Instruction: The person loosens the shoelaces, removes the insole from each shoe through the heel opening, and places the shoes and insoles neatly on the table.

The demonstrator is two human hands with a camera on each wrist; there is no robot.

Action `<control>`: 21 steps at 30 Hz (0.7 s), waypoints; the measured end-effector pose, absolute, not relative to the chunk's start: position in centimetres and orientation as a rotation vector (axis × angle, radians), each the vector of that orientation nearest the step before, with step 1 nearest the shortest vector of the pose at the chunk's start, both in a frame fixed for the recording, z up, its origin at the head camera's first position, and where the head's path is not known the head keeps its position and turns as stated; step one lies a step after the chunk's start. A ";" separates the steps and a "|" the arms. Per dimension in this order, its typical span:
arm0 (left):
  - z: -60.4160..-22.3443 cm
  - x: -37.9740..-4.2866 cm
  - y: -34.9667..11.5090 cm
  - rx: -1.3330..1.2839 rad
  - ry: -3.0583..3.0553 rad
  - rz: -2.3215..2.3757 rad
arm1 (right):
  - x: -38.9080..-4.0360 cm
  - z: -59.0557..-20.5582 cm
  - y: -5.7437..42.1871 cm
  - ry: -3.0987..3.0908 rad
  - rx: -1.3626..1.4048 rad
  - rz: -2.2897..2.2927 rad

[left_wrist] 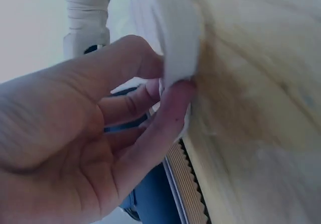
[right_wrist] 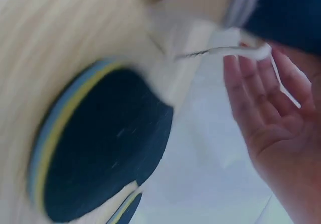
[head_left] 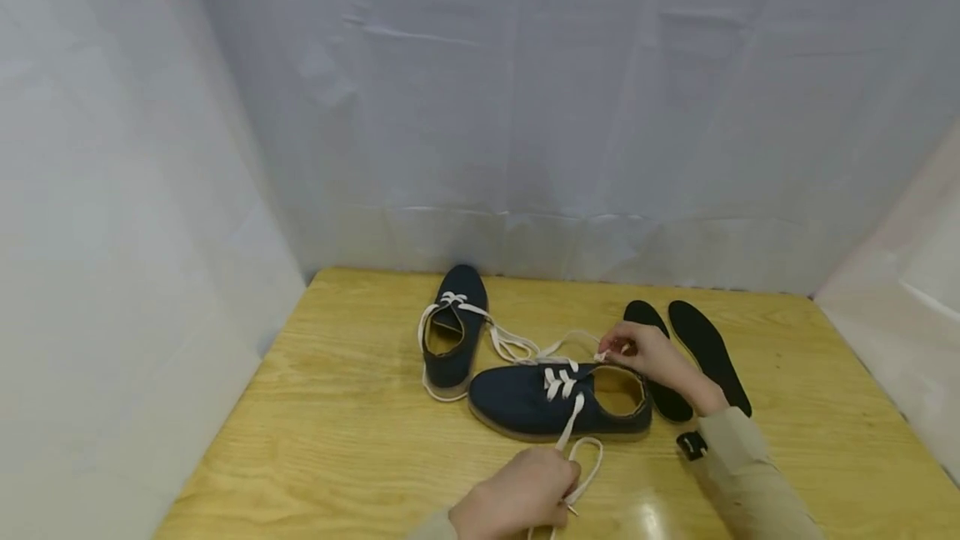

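Observation:
A navy lace-up shoe lies sideways in the middle of the table, toe to the left, with white laces crossed over its tongue. On its near side my left hand grips one end of the white shoelace, which loops out beyond the fingers. Over the shoe's far side, my right hand pinches the other lace end between thumb and fingertips. In the right wrist view, a strip of white lace runs by the fingers; the shoe partly hides them.
Another navy shoe stands behind to the left, its white laces trailing toward the first. Two black insoles lie on the right, one partly under my right forearm. The wooden table ends at a pale curtain.

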State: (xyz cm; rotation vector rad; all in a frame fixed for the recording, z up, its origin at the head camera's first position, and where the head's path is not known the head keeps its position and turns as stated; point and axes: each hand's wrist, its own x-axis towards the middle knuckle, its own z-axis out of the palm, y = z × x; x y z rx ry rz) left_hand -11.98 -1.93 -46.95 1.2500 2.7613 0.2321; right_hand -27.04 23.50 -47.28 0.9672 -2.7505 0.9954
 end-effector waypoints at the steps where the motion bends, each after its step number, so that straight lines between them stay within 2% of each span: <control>1: -47.0 -12.1 -2.1 1.214 2.792 0.220 | -27.1 -47.1 23.3 -2.721 0.975 1.049; 8: -47.1 -12.8 -3.7 0.957 3.010 0.127 | -26.9 -46.5 23.1 -2.748 1.140 1.418; 21: -48.5 -13.7 -5.3 0.806 3.065 0.585 | -22.2 -45.4 24.3 -2.966 1.150 1.330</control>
